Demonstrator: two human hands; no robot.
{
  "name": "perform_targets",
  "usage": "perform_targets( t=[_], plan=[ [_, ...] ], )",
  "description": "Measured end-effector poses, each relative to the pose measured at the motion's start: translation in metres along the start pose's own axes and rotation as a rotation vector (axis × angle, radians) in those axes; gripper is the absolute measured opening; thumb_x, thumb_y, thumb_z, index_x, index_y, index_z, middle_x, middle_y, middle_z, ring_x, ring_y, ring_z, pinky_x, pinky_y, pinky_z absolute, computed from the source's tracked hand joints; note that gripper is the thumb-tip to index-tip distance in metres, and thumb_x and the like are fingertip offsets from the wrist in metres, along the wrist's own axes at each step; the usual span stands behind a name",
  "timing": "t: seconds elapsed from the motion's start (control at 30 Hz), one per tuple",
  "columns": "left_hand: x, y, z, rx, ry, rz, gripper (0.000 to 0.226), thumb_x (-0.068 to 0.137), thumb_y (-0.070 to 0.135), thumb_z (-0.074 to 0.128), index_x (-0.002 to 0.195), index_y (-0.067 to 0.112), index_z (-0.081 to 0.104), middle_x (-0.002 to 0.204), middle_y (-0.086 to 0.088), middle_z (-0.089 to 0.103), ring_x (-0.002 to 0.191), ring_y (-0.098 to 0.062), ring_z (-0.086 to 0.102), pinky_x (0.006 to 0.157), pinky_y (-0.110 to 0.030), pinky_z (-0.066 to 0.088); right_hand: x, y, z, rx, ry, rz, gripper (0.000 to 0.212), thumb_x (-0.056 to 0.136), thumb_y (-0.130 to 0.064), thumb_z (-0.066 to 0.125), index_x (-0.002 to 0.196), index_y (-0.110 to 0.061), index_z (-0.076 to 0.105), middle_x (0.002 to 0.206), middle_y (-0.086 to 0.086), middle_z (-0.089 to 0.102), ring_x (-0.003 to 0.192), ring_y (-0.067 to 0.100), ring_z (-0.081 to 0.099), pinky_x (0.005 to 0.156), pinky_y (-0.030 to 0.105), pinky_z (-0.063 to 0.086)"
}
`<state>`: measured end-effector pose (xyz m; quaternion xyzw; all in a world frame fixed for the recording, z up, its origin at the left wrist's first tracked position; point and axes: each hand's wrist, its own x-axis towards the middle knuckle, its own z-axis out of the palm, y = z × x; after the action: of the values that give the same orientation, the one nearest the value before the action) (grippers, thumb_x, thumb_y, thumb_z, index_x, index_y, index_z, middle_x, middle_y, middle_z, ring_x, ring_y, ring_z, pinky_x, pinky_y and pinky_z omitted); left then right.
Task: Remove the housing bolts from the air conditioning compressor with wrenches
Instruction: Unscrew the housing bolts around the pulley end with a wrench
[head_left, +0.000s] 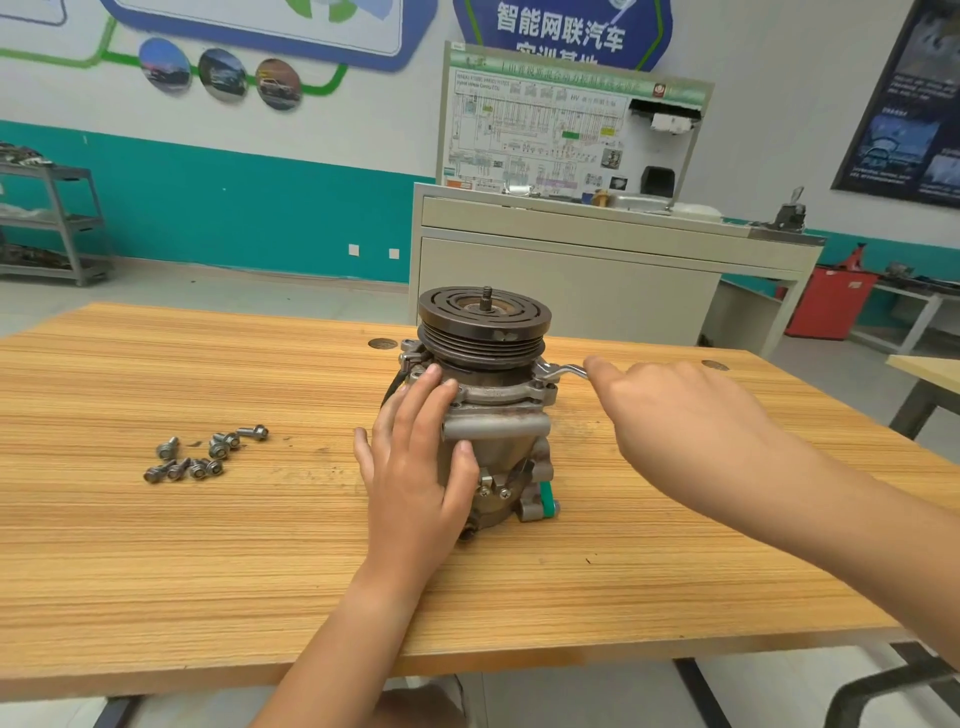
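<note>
Bright, even indoor light — faint soft shadows on the table (208, 545), straight lines bowing toward the frame edges.

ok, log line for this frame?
left hand: braces compressor | right hand: grips wrench at right flange | loose bolts: on table, left of compressor

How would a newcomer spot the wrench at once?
On the wooden table stands the compressor, dark pulley on top. Just under the pulley, on the right, a slim wrench sticks out sideways into the right hand. It is the only shiny bar; the loose bolts lie far left.
</note>
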<state>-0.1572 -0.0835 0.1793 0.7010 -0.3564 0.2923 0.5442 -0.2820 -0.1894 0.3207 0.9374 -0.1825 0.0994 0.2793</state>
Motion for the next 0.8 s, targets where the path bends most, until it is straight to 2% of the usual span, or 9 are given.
perform_targets(
  t=[0.1, 0.23, 0.3, 0.37, 0.43, 0.5, 0.57, 0.67, 0.8],
  plan=[
    [-0.001, -0.001, 0.000, 0.003, 0.008, 0.002, 0.046, 0.086, 0.032, 0.038, 0.132, 0.034, 0.033, 0.143, 0.018, 0.030, 0.134, -0.014, 0.027, 0.099, -0.072, 0.023, -0.001, -0.007, -0.005, -0.104, -0.049, -0.053, 0.063, 0.087, 0.003, 0.040, 0.143, 0.000, 0.011, 0.061, 0.002, 0.033, 0.049, 0.016, 0.028, 0.038, 0.026, 0.021],
    [-0.001, 0.000, 0.000, 0.009, 0.018, 0.013, 0.046, 0.086, 0.032, 0.039, 0.132, 0.033, 0.034, 0.143, 0.017, 0.031, 0.134, -0.014, 0.028, 0.098, -0.073, 0.025, -0.004, -0.010, -0.006, -0.147, -0.097, -0.134, 0.062, 0.088, 0.007, 0.037, 0.140, 0.010, 0.006, 0.105, 0.016, 0.056, 0.083, 0.030, 0.059, 0.052, 0.029, 0.035],
    [0.000, 0.001, 0.001, 0.009, 0.024, 0.015, 0.046, 0.086, 0.031, 0.039, 0.131, 0.033, 0.034, 0.142, 0.017, 0.031, 0.133, -0.014, 0.028, 0.098, -0.073, 0.025, -0.002, -0.011, -0.011, -0.197, -0.102, -0.176, 0.059, 0.088, 0.008, 0.036, 0.139, 0.014, 0.007, 0.111, 0.019, 0.055, 0.087, 0.028, 0.059, 0.056, 0.031, 0.036],
    [0.000, 0.001, 0.001, 0.007, 0.024, 0.009, 0.046, 0.085, 0.031, 0.038, 0.131, 0.033, 0.034, 0.142, 0.017, 0.031, 0.134, -0.015, 0.028, 0.098, -0.073, 0.024, -0.001, -0.013, -0.015, -0.266, -0.095, -0.226, 0.057, 0.089, 0.009, 0.036, 0.137, 0.017, 0.007, 0.114, 0.021, 0.053, 0.075, 0.023, 0.050, 0.055, 0.030, 0.036],
    [0.001, 0.002, 0.001, 0.011, 0.025, 0.009, 0.046, 0.085, 0.031, 0.038, 0.131, 0.033, 0.034, 0.142, 0.018, 0.031, 0.133, -0.015, 0.028, 0.098, -0.073, 0.024, 0.002, -0.012, -0.014, -0.308, -0.071, -0.265, 0.056, 0.089, 0.009, 0.036, 0.137, 0.018, 0.007, 0.108, 0.021, 0.055, 0.068, 0.024, 0.042, 0.053, 0.028, 0.035],
    [0.001, 0.002, 0.001, 0.010, 0.026, 0.012, 0.046, 0.085, 0.032, 0.038, 0.130, 0.033, 0.035, 0.141, 0.023, 0.029, 0.133, -0.015, 0.029, 0.098, -0.073, 0.025, 0.005, -0.005, -0.009, -0.300, -0.047, -0.260, 0.056, 0.089, 0.006, 0.036, 0.138, 0.014, 0.010, 0.086, 0.012, 0.054, 0.056, 0.022, 0.039, 0.042, 0.025, 0.031],
    [0.002, 0.002, 0.001, 0.007, 0.024, 0.017, 0.046, 0.085, 0.032, 0.038, 0.130, 0.033, 0.034, 0.141, 0.026, 0.026, 0.133, -0.015, 0.029, 0.098, -0.072, 0.025, 0.012, 0.008, -0.003, -0.258, -0.056, -0.248, 0.049, 0.091, -0.001, 0.035, 0.137, 0.003, 0.020, 0.066, 0.000, 0.040, 0.048, 0.016, 0.031, 0.038, 0.025, 0.024],
    [0.002, 0.003, 0.000, 0.000, 0.019, 0.011, 0.046, 0.085, 0.032, 0.038, 0.131, 0.034, 0.034, 0.141, 0.029, 0.023, 0.134, -0.015, 0.028, 0.100, -0.072, 0.023, 0.027, 0.030, 0.005, -0.219, -0.072, -0.287, 0.032, 0.091, -0.005, 0.036, 0.123, -0.010, 0.031, 0.063, -0.003, 0.037, 0.050, 0.014, 0.036, 0.043, 0.025, 0.030],
    [0.002, 0.003, 0.000, -0.002, 0.019, 0.003, 0.046, 0.085, 0.032, 0.038, 0.131, 0.034, 0.035, 0.141, 0.029, 0.023, 0.134, -0.015, 0.028, 0.101, -0.072, 0.021, 0.054, 0.045, 0.022, -0.203, -0.014, -0.362, 0.028, 0.089, -0.001, 0.043, 0.116, -0.011, 0.040, 0.063, -0.002, 0.041, 0.049, 0.011, 0.037, 0.042, 0.023, 0.029]
  ],
)
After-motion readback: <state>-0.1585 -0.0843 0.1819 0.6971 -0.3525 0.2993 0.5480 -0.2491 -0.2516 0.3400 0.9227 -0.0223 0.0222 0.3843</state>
